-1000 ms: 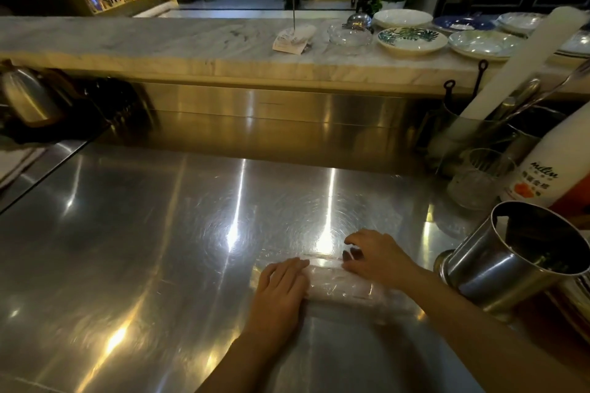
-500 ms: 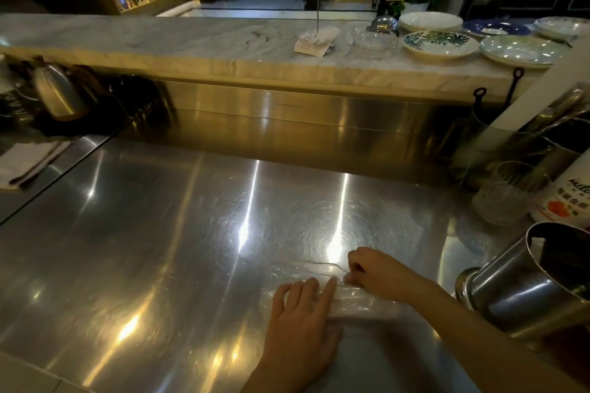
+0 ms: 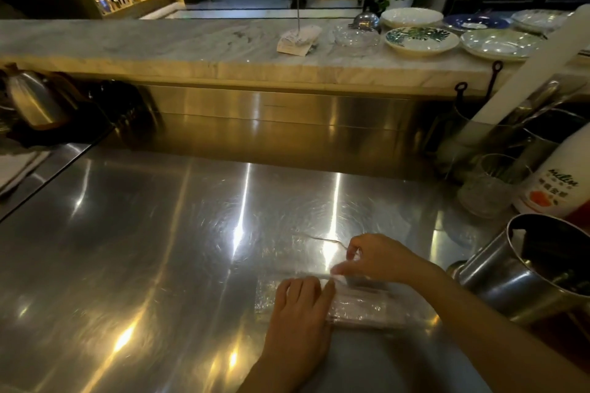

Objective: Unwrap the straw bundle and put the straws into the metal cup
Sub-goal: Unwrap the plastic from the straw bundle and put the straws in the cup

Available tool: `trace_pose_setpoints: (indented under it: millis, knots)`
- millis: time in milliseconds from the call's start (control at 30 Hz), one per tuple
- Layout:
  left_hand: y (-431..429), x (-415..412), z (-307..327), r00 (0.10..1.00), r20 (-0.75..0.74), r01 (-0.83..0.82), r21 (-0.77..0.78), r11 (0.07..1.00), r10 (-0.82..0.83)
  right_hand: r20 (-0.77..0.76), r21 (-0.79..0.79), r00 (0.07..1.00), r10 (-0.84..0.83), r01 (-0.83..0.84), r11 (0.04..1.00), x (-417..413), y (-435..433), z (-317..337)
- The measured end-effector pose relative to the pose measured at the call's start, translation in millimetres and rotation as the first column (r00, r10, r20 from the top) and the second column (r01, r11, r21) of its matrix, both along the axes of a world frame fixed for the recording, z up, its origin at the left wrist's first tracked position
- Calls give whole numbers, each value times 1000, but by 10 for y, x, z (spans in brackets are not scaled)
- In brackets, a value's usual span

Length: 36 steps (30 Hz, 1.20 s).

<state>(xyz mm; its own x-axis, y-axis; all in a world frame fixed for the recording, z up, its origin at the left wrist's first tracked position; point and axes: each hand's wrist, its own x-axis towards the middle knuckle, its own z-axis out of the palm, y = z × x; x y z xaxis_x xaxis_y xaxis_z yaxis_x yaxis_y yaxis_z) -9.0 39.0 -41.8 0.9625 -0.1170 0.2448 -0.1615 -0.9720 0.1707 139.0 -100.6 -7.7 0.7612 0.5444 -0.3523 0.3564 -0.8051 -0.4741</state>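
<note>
A straw bundle [image 3: 360, 303] in clear plastic wrap lies flat on the steel counter [image 3: 143, 249], near its front. My left hand [image 3: 300, 316] presses palm-down on the bundle's left part, fingers together. My right hand [image 3: 380, 260] sits just behind the bundle, thumb and fingers pinching a lifted edge of the wrap. The metal cup [image 3: 523, 268] lies tilted on the right, its dark mouth facing up and right; what is inside is too dark to tell.
A white bottle with an orange label [image 3: 555, 182] and a glass [image 3: 488, 185] stand at the right, behind the cup. Plates [image 3: 421, 38] line the marble ledge [image 3: 191, 48] at the back. A kettle [image 3: 32, 99] stands far left.
My right hand lifted from the bundle and now pinches the wrap's edge upward. My left hand slid a little forward over the bundle. The camera view shifted slightly.
</note>
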Motion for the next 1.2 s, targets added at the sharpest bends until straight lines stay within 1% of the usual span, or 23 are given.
trace_pose_setpoints:
  millis: [67, 100, 233, 333, 433, 567, 700, 867, 967, 1033, 1133, 1200]
  knots:
    - [-9, -1, 11, 1000, -31, -2, -8, 1000, 2, -23, -3, 997, 76, -76, 997, 7, -30, 62]
    - [-13, -5, 13, 999, -42, 8, -7, 1000, -9, -10, 13, 996, 88, -88, 996, 18, -45, 99]
    - [-38, -34, 8, 990, -97, 100, 23, 995, -97, 57, 68, 998, 30, -34, 997, 65, -66, 269]
    - [-69, -35, 13, 996, -40, 77, -60, 995, -79, 97, 97, 995, 9, -19, 995, 84, -43, 354]
    - [-109, -19, 55, 999, -11, 39, -31, 999, -39, 155, 137, 988, -23, 2, 991, 129, -27, 428]
    - [-108, -24, -4, 997, 43, 59, -38, 998, -57, 181, 207, 977, -111, 73, 976, 203, -19, 570]
    - [-102, -14, 4, 996, 14, 91, -3, 996, -91, 181, 240, 973, -144, 98, 966, 241, -20, 730]
    - [-86, -23, -25, 997, -7, 72, -28, 997, -72, 209, 275, 963, -170, 109, 955, 272, -59, 888]
    - [-67, -40, -37, 998, 1, 70, -38, 997, -70, 254, 296, 950, -180, 101, 950, 308, -112, 978]
    - [-68, -36, -34, 995, 28, 98, -26, 995, -97, 275, 288, 946, -170, 88, 954, 339, -145, 1043]
    - [-83, -7, 7, 992, 16, 128, -35, 991, -128, 308, 278, 935, -176, 89, 957, 391, -186, 1148]
    - [-75, 19, 18, 989, 52, 144, -91, 985, -140, 325, 294, 926, -191, 93, 951, 417, -204, 1214]
